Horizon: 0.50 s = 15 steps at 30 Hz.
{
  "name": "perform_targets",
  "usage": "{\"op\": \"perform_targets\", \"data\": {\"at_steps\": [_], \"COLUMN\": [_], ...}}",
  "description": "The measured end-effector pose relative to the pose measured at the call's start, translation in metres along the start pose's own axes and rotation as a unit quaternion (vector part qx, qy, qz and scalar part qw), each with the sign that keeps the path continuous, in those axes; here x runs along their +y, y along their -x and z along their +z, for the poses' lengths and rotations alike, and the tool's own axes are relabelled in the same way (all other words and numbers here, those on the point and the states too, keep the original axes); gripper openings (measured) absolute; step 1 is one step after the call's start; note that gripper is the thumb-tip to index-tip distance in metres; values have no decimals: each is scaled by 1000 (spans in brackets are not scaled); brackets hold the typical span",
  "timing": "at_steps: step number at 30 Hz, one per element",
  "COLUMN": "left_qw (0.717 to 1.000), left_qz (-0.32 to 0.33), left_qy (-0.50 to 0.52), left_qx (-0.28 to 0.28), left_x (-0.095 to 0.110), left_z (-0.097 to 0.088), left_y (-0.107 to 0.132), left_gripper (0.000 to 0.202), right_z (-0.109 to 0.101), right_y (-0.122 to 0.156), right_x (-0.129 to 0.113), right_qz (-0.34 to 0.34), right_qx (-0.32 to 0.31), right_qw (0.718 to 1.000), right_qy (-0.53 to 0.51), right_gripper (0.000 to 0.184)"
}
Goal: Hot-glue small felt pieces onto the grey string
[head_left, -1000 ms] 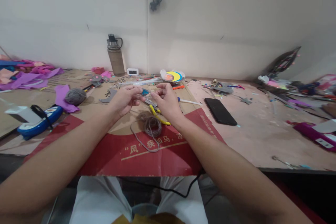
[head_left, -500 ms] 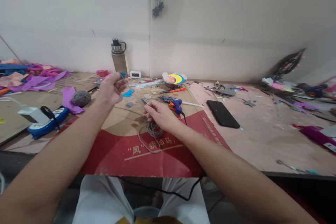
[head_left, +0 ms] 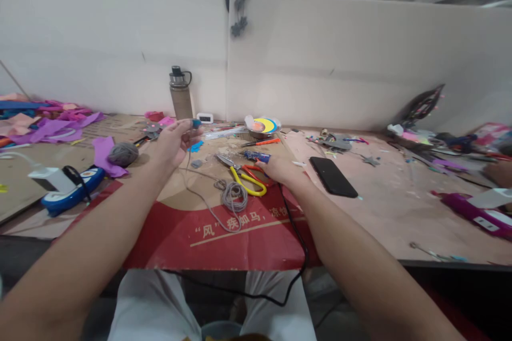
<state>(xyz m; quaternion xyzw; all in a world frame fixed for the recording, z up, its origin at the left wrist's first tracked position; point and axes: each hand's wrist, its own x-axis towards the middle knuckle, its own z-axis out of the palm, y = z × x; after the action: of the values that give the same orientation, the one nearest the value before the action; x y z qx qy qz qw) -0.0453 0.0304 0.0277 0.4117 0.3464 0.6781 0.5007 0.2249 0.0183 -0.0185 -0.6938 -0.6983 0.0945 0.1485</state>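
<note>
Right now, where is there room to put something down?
Free: the tabletop between the black phone and the purple box, and the red cardboard strip before the cord coil. Crowded: around the left hand pinching a blue piece, the right hand on the glue gun, and the yellow pliers.

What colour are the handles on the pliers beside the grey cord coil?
Yellow. The pliers show best in the head view, beside the cord coil.
</note>
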Motion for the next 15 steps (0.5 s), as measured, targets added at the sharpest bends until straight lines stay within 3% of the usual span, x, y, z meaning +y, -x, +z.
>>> {"op": "perform_targets", "data": {"at_steps": [5, 8, 12, 15], "left_qw": [998, 999, 999, 997], "left_qz": [11, 3, -32, -79], "left_qy": [-51, -43, -18, 4], "left_qx": [-23, -30, -13, 3], "left_x": [-10, -12, -13, -13], "left_z": [0, 1, 4, 5], "left_y": [4, 5, 7, 8], "left_gripper": [11, 9, 5, 6], "right_z": [9, 1, -10, -11], "right_y": [-4, -2, 7, 22], "right_x": [-1, -7, -25, -44], "right_qz": [24, 42, -6, -101], "right_qx": [-13, 44, 141, 128], "right_qw": [999, 987, 927, 868], "right_qy": [-44, -146, -348, -470], "right_gripper": [29, 30, 32, 33]}}
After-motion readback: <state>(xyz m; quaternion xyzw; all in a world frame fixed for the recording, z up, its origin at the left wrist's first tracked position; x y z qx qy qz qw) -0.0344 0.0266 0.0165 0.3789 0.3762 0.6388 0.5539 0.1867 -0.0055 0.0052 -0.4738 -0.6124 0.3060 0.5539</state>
